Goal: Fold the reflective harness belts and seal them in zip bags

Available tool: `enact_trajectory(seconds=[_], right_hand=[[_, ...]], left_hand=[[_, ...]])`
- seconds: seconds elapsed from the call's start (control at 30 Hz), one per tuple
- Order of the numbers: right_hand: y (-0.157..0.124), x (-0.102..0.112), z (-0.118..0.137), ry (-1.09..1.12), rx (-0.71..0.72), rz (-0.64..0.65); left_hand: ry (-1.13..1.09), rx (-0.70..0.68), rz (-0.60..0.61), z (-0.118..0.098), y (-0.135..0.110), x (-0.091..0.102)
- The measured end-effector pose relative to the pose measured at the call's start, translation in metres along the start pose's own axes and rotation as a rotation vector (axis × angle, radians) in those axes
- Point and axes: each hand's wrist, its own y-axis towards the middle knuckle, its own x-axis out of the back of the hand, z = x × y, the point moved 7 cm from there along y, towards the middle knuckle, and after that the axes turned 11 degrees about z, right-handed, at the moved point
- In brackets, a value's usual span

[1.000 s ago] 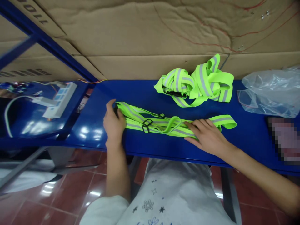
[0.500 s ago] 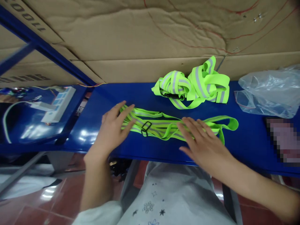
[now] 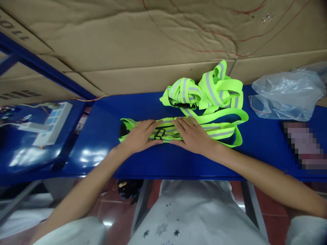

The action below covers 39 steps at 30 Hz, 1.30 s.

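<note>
A neon-yellow reflective strap vest [image 3: 219,131] with grey stripes and a black buckle lies stretched along the blue table [image 3: 107,119]. My left hand [image 3: 140,136] rests flat on its left part, fingers stretched out. My right hand [image 3: 191,134] lies flat on its middle, fingers spread, close beside the left one. The buckle shows between the two hands. Behind them sits a bundled heap of more neon-yellow straps [image 3: 204,90], touching the flat vest's far loop.
A crumpled clear plastic bag [image 3: 286,93] lies at the back right. A blurred-out object [image 3: 304,146] sits at the right edge. A white power strip [image 3: 49,124] rests on the lower blue surface at left. Cardboard [image 3: 153,41] walls the back.
Both hands slid toward each other along the vest and now lie side by side at its middle. The vest's right end has bunched up toward the heap behind.
</note>
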Motion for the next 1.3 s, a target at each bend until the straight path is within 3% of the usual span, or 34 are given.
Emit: enact_trajectory(seconds=[0.27,0.47,0.6,0.73,0.9,1.1,1.3], right_hand=[[0.003,0.012,-0.015,-0.021,-0.059,0.164],[-0.015,0.033,-0.006,0.105,-0.023,0.152],[-0.032,0.03,-0.002,0.101,0.072,0.188],[-0.036,0.021,-0.011,0.112,0.085,0.202],[-0.021,0.022,-0.03,0.035,0.063,0.018],[-0.017,0.017,-0.036,0.107,0.102,0.068],[-0.012,0.022,-0.047,-0.025,-0.085,0.084]], left_hand=[[-0.139,-0.051,-0.031,-0.011,0.006,-0.001],[-0.193,-0.004,0.01,-0.01,-0.006,0.03],[-0.158,-0.02,0.064,-0.016,-0.014,0.04],[-0.104,0.0,0.102,-0.021,-0.005,0.028],[-0.087,0.026,0.083,-0.019,0.018,0.009],[-0.161,-0.071,0.002,-0.016,0.022,0.015],[-0.109,0.002,-0.061,-0.009,0.027,0.018]])
